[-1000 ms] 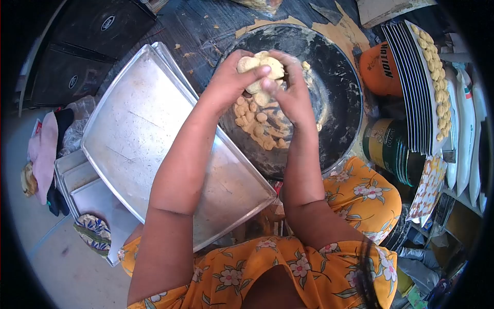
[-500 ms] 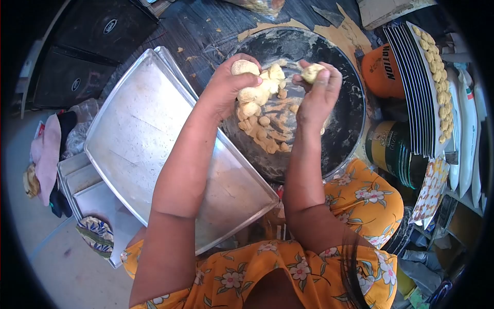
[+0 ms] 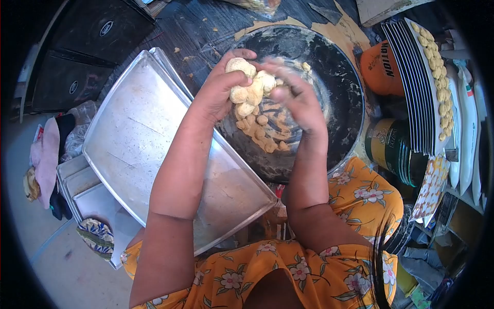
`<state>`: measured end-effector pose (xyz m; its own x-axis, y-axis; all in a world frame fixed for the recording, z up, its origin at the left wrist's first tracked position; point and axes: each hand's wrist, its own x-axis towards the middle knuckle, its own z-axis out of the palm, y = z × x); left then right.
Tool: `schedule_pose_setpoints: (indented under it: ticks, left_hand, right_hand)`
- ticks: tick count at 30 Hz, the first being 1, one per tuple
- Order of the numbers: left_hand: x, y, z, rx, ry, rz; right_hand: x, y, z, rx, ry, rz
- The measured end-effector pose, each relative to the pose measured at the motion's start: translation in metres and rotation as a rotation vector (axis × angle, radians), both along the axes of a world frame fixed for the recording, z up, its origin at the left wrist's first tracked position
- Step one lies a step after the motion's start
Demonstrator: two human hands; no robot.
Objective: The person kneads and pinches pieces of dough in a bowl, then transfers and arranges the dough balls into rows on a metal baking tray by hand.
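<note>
My left hand [image 3: 218,87] is closed around a lumpy mass of pale yellow dough [image 3: 253,92], with several rounded lobes bulging past the thumb. It is above the left part of a wide, round black pan [image 3: 342,98]. Close to the dough's right side is my right hand [image 3: 301,100], its fingers smeared by motion; whether they hold a piece cannot be made out. Below the dough, small brownish dough bits [image 3: 262,136] and floury streaks lie in the pan. A small pale piece [image 3: 306,67] sits near the pan's far side.
A large metal baking tray [image 3: 139,129] leans at the pan's left. On the right stand an orange bucket [image 3: 374,69], a dark green tub [image 3: 388,147] and a stack of trays [image 3: 409,87] topped with rows of dough pieces [image 3: 437,72]. Black cases [image 3: 98,28] stand at upper left.
My right hand has moved left, up against the dough mass; the dough piece seen in its fingers before is no longer visible there. My left hand still grips the dough, shifted slightly left.
</note>
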<state>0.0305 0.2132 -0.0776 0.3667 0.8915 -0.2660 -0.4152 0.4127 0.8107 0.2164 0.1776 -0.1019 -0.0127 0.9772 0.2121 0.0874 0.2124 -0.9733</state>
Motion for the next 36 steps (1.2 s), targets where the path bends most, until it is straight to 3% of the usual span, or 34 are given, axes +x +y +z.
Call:
schedule_pose_setpoints:
  ticks: [3,4,7,8,12,16,19,22,24,27,28,31,32,36]
  left_hand:
    - [-0.003,0.0,-0.004,-0.011,-0.064,-0.065]
    - [-0.006,0.001,-0.005,-0.014,-0.089,-0.104]
    - [-0.006,0.001,-0.004,-0.024,-0.074,-0.121]
    - [-0.004,0.002,-0.004,-0.049,-0.065,-0.065]
    - [0.004,0.001,-0.002,-0.089,0.049,0.066]
    - [0.002,0.0,-0.003,0.003,0.076,-0.049]
    - [-0.005,0.0,0.002,-0.083,0.093,-0.071]
    - [-0.001,0.002,-0.003,-0.153,-0.022,0.013]
    - [0.005,0.002,-0.004,-0.154,-0.063,0.068]
    - [0.008,0.0,-0.003,-0.119,0.02,0.116]
    - [0.007,0.0,-0.003,-0.105,0.1,0.118]
    - [0.007,-0.001,-0.001,-0.079,0.256,0.111]
    - [0.008,-0.001,0.0,-0.074,0.294,0.106]
    - [0.005,-0.001,0.008,-0.125,0.272,0.049]
  right_hand:
    - [-0.009,-0.004,0.0,-0.057,0.13,0.052]
    - [-0.009,-0.004,0.0,-0.228,0.234,-0.144]
    - [0.015,0.003,-0.004,-0.197,0.279,-0.17]
    - [0.01,0.002,-0.009,0.027,-0.046,-0.224]
    - [-0.018,-0.001,0.009,0.119,-0.173,0.147]
    - [-0.029,-0.003,-0.014,-0.059,0.243,-0.24]
    - [-0.013,0.001,-0.011,-0.073,0.43,-0.506]
    - [-0.007,0.006,-0.012,0.113,-0.139,-0.388]
    - [-0.014,0.0,0.005,0.219,-0.363,-0.239]
    - [-0.036,-0.005,0.014,0.051,-0.245,0.012]
    - [-0.038,-0.004,0.002,0.045,-0.158,-0.025]
    - [-0.042,-0.004,0.003,-0.154,0.484,-0.235]
    - [-0.038,-0.004,0.007,-0.128,0.532,-0.318]
    - [-0.022,-0.003,0.002,-0.095,0.099,-0.252]
